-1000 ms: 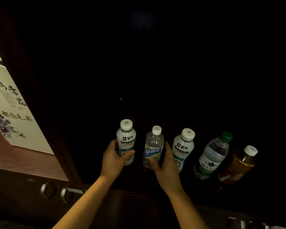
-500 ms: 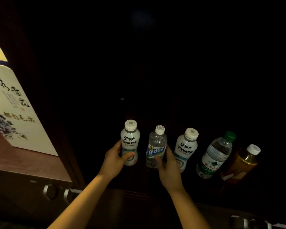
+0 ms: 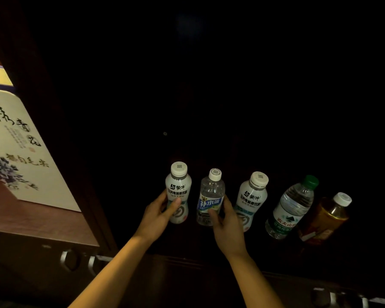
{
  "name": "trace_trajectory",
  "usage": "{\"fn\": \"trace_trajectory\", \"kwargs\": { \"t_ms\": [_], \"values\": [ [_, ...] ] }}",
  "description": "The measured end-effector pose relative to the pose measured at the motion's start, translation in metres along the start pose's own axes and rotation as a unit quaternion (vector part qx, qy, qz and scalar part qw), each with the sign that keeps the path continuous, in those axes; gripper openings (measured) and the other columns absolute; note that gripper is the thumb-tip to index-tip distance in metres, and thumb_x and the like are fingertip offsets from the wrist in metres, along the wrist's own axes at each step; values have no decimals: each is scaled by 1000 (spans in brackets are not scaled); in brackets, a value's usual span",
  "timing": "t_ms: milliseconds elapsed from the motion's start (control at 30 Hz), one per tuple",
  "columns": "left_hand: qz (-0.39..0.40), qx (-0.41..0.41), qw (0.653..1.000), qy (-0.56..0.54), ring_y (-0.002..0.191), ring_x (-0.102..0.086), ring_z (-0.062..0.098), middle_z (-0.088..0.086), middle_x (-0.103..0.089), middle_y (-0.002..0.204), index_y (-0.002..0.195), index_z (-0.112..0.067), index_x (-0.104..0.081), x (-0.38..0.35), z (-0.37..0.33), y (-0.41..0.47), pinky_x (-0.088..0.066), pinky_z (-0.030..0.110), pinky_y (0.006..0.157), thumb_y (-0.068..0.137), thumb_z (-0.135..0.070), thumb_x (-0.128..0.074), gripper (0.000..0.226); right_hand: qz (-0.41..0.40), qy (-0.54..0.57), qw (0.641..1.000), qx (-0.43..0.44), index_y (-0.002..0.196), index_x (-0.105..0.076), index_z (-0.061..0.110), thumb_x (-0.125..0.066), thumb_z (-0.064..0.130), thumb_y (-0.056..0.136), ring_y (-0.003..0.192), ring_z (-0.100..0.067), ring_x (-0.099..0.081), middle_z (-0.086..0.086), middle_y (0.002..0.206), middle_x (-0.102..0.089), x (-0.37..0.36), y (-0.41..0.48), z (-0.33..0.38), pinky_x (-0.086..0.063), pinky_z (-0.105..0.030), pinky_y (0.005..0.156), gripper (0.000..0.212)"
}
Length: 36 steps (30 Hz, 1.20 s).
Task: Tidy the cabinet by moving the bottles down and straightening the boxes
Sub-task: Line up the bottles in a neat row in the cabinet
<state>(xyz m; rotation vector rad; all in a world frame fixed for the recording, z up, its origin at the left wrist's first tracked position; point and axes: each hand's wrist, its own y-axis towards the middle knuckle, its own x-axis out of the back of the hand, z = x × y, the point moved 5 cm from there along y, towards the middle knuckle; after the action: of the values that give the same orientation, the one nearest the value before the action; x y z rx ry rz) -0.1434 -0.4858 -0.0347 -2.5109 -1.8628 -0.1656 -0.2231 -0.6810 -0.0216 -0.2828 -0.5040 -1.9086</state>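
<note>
Several bottles stand in a row in a dark cabinet compartment. My left hand (image 3: 157,215) grips the leftmost white bottle (image 3: 178,187) around its lower body. My right hand (image 3: 226,223) wraps the clear bottle with a blue label (image 3: 211,192) beside it. To the right stand a second white bottle (image 3: 252,196), a clear green-capped water bottle (image 3: 291,205) and an amber tea bottle (image 3: 327,216), all leaning right in this wide view. A cream box with calligraphy and a flower print (image 3: 20,152) stands tilted in the left compartment.
A dark wooden divider (image 3: 76,174) separates the box's shelf (image 3: 38,221) from the bottle compartment. Metal ring handles (image 3: 70,260) sit on the drawer front below the left shelf, and more handles (image 3: 333,298) show at the lower right. The cabinet's back is too dark to read.
Both hands have stayed on their bottles. The white bottle and the blue-labelled bottle sit slightly further right and higher in view than a second ago, along with the whole scene.
</note>
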Motion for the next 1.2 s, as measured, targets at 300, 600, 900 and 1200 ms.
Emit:
{"fn": "trace_trajectory", "kwargs": {
  "t_ms": [300, 600, 900, 1200],
  "values": [
    [6, 1, 1000, 2, 113, -51, -18, -35, -60, 118, 132, -48, -51, -14, -9, -4, -43, 2, 81, 80, -61, -63, 55, 6, 9, 1000, 22, 152, -36, 25, -58, 33, 99, 124, 11, -52, 18, 135, -58, -7, -3, 5, -46, -18, 102, 58],
    [17, -1, 1000, -4, 118, -53, -10, -26, -62, 126, 137, -38, -51, -11, -4, 0, -44, 4, 85, 85, -53, -63, 56, -69, -38, 996, -30, 113, -62, 46, -64, 29, 95, 99, 10, -63, 25, 108, -68, 32, -48, -10, -56, -19, 85, 25],
    [15, -9, 1000, -20, 116, -55, -8, -30, -62, 123, 129, -44, -54, -14, -4, -1, -46, 6, 85, 85, -47, -63, 44, -113, -57, 990, -68, 143, -42, 19, -74, 34, 87, 121, -5, -50, 10, 133, -52, 93, -35, -49, -46, -34, 100, 66],
    [26, -5, 1000, -14, 117, -57, -4, -22, -64, 125, 136, -36, -52, -14, -7, -2, -47, 10, 87, 83, -51, -63, 56, -24, 19, 998, -55, 138, -47, 31, -75, 27, 87, 113, 14, -57, 25, 122, -62, 80, 0, -58, -51, -22, 95, 58]
  ]
}}
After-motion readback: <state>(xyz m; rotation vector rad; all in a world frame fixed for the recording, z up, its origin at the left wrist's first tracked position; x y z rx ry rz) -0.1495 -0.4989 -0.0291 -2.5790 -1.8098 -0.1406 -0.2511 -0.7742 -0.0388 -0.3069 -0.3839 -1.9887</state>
